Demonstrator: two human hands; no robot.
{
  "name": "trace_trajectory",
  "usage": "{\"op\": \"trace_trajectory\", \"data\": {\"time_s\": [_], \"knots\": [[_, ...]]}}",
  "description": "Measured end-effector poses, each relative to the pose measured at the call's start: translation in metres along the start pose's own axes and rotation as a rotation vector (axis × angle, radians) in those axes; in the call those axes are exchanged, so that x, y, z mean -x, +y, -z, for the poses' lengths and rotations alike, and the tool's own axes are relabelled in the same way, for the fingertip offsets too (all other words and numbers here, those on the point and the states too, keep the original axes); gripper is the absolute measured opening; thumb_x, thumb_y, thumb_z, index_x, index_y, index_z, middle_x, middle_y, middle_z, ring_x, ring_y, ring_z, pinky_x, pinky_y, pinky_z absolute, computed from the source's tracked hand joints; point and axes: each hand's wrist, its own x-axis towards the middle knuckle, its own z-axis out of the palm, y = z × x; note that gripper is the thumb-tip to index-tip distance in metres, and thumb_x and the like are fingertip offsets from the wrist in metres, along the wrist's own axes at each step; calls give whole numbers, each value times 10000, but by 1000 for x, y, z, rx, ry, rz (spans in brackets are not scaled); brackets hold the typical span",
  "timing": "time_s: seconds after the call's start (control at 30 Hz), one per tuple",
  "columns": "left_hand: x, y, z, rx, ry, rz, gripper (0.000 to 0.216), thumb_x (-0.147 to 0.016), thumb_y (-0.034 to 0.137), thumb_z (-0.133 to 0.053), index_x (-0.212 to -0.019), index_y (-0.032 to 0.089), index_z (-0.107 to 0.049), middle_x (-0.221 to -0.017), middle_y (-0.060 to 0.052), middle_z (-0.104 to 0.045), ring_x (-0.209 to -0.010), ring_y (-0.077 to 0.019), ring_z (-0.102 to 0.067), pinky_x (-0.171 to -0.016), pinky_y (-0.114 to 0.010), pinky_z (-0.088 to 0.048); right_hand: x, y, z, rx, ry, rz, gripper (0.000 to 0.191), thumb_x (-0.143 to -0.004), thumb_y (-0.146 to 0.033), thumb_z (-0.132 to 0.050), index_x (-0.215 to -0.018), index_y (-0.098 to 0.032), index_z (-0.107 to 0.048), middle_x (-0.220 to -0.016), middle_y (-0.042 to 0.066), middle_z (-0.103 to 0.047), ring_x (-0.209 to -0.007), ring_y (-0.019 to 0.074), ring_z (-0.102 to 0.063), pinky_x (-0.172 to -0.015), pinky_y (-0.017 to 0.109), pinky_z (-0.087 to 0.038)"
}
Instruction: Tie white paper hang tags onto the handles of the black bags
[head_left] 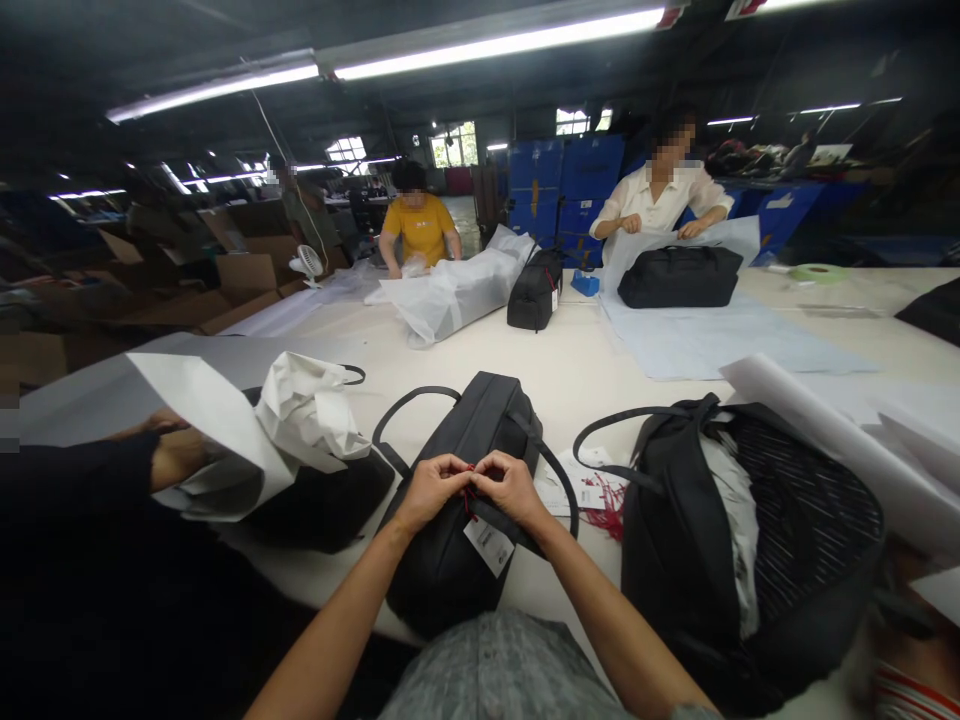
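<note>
Pinching a red cord [470, 497] over a black duffel bag [442, 560]

My left hand [433, 490] and right hand [514, 488] meet, thumbs and forefingers pressed together on the cord, just above a white hang tag [490, 546]. The bag lies before me on the table [450, 350]. I judge the cord light, limp and slippery, best held near its ends; the bag looks soft-sided, best lifted by its 2 handles [420, 389].

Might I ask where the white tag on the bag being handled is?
In the head view, the white tag is at lower centre, against the black bag, just below the right hand.
</note>
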Motion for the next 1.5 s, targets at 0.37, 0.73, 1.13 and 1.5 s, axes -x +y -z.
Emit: {"op": "trace_trajectory", "data": {"time_s": [0.37, 0.73, 1.13, 1.5], "knots": [[4, 3, 1, 43, -62, -4, 228, -728, 361, -699, -807, 154, -642, -739, -16, -671, -657, -147, -628, -611, -247, -501, 4, 10, -11, -424, -45, -171, 303, -712, -418, -725, -895, -195, -633, -747, -2, -663, -663, 155, -647, -642, 283, -540], [1, 1, 8, 162, -107, 62, 149, -659, 246, -687, -751, 130, -676, -611, 16, -603, -517, -84, -487, -534, -216, -360, -3, 4, -1, 58, -23, 126, 152, -797, -346, -674, -704, -225, -685, -713, 31, -669, -670, 186, -634, -631, 292, -507], [3, 3, -6, 177, 43, 200, 117, -543, 220, -688, -621, 136, -663, -503, 16, -578, -466, -105, -495, -485, -235, -364, 7, 22, 17, 358, -79, 762, 367, -874, -131, -547, -1141, -340, -687, -946, 76, -726, -852, 208, -707, -745, 279, -584], [15, -4, -2, 214, -31, 172, 247, -543, 268, -756, -732, 114, -716, -609, -4, -643, -555, -114, -558, -569, -246, -432, 3, 7, 10, 43, -183, 191, 245, -820, -436, -656, -729, -218, -720, -807, 75, -679, -776, 203, -659, -700, 252, -530]]}}
